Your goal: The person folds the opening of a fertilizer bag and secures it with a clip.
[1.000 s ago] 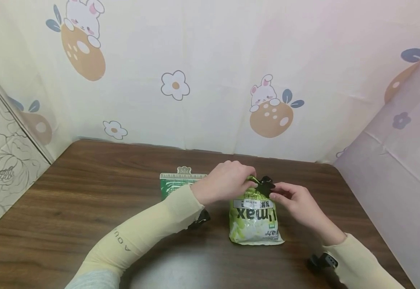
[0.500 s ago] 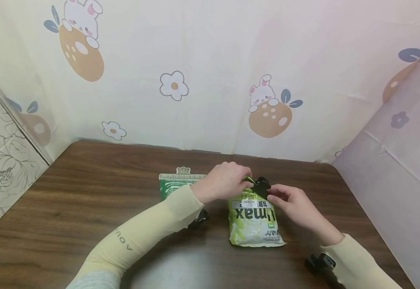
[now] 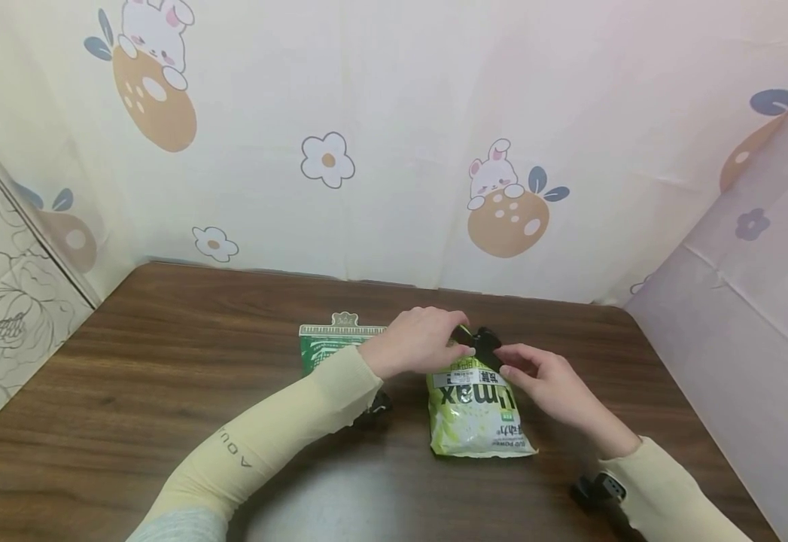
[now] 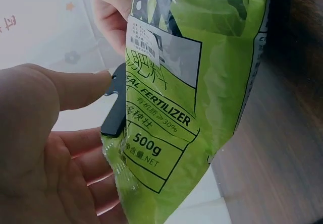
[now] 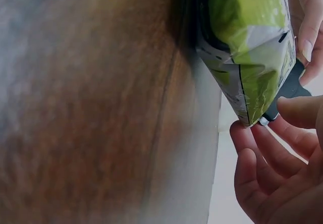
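A green and white fertilizer bag (image 3: 476, 418) stands on the table with its print upside down in the head view. A black bag clip (image 3: 485, 348) lies across its gathered top. My left hand (image 3: 417, 342) grips the clip's left end; in the left wrist view the thumb (image 4: 83, 90) touches the clip (image 4: 117, 108) while the fingers curl behind the bag's top edge. My right hand (image 3: 543, 376) pinches the clip's other end. In the right wrist view its thumb (image 5: 300, 110) presses the clip, with fingers behind the bag's corner.
Left of the bag, partly behind my left forearm, lies a dark green packet (image 3: 319, 350) with a pale toothed clip (image 3: 342, 329) along its top. Below that forearm shows a black item (image 3: 376, 406). A patterned curtain (image 3: 394, 150) closes off the table's (image 3: 197, 361) far edge.
The black clip has shifted left along the bag's top, reaching my left fingers, where green film showed before. My right hand has moved slightly left with it.
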{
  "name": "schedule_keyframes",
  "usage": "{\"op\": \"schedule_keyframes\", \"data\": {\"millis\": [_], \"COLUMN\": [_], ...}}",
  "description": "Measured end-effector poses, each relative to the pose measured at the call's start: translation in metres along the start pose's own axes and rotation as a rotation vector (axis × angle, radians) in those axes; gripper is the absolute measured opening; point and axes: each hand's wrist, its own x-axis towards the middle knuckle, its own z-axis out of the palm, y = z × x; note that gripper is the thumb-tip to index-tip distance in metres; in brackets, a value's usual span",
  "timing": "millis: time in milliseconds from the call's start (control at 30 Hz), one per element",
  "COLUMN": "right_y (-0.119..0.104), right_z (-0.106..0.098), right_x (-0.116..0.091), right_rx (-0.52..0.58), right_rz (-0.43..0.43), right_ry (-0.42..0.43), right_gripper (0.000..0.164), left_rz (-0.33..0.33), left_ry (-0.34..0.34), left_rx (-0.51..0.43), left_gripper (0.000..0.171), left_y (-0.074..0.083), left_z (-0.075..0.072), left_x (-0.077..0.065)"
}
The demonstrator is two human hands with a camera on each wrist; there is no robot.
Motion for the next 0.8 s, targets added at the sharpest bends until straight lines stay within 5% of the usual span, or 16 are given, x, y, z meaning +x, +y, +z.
{"op": "schedule_keyframes", "data": {"millis": [800], "right_y": [0.001], "right_z": [-0.002], "right_x": [-0.001], "right_rx": [-0.007], "right_rz": [0.009], "right_ry": [-0.018], "right_gripper": [0.033], "left_rz": [-0.024], "left_ry": [-0.100], "left_rx": [0.082], "left_gripper": [0.065], "left_y": [-0.010], "left_z": [0.012], "left_x": [0.007]}}
